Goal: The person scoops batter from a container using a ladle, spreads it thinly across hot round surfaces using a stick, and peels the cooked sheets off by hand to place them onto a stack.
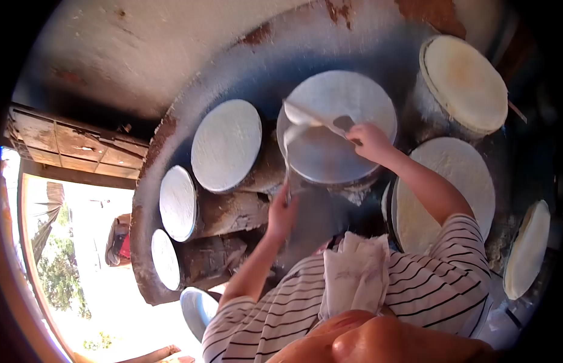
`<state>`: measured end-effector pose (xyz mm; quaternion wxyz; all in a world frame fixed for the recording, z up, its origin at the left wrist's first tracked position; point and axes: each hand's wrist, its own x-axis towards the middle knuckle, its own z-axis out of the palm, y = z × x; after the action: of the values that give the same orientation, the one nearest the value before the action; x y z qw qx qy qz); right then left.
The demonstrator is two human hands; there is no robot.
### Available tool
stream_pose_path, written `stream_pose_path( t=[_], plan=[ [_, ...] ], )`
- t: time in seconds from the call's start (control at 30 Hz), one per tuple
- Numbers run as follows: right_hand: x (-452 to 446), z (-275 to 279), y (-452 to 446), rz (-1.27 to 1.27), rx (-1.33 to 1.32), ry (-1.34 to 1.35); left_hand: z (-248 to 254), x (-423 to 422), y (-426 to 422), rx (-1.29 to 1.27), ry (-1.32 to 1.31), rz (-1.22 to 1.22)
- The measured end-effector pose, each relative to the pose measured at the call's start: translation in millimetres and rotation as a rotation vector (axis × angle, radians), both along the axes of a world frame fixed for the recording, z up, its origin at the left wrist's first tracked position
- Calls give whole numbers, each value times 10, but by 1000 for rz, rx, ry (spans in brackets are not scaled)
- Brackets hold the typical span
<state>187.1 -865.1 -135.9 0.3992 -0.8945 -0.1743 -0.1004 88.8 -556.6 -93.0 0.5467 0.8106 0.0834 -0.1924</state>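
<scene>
My right hand [371, 143] is closed around the end of a long, flat, pale paddle [318, 118], which slants up to the left over a large round metal pan [348, 166]. My left hand [283, 213] grips a thin, long-handled tool [287, 151] that points up along the pan's left edge. The far ends of the two tools come close together near the pan's upper left, where a whitish smear blurs the details. I cannot tell whether they touch, nor exactly what kind of tool the left one is.
Several round white-topped vessels stand around the pan, such as one at the left [227, 145], another at the upper right [466, 85] and a wide one [445, 187] beside my right arm. A blue-rimmed basin [200, 311] is low at the left, near a bright opening.
</scene>
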Motion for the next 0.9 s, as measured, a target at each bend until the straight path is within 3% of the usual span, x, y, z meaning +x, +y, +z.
stream_pose_path(
  t=[0.07,0.1,0.17,0.37,0.4,0.5,0.53,0.63,0.67,0.77,0.8,0.9],
  plan=[
    [205,-10,-378,79,95,10,-68,-176,-17,44,-13,9],
    [365,4,-512,-96,63,78,-127,-141,-49,63,-44,-20],
    [697,-75,-684,-186,-153,36,-198,-121,-37,112,-63,-42],
    [224,-99,-82,194,-5,23,-287,-391,98,4,-83,-85],
    [103,-60,-121,203,-26,-38,-169,-472,97,60,45,-57],
    [360,-8,-434,201,109,244,158,-594,0,160,287,-29],
    [511,98,-464,73,101,284,138,-573,-11,153,284,-52],
    [875,-50,-399,69,-173,-11,-194,-488,-6,43,95,-129],
    [806,-132,-285,218,-129,22,-291,-491,75,0,22,-160],
    [258,-54,-192,293,-85,46,-215,-642,125,132,-232,-281],
    [175,-78,-228,361,-77,-20,-205,-709,163,118,-186,-260],
    [317,58,-413,373,14,242,-216,-770,342,73,-59,-217]
  ],
)
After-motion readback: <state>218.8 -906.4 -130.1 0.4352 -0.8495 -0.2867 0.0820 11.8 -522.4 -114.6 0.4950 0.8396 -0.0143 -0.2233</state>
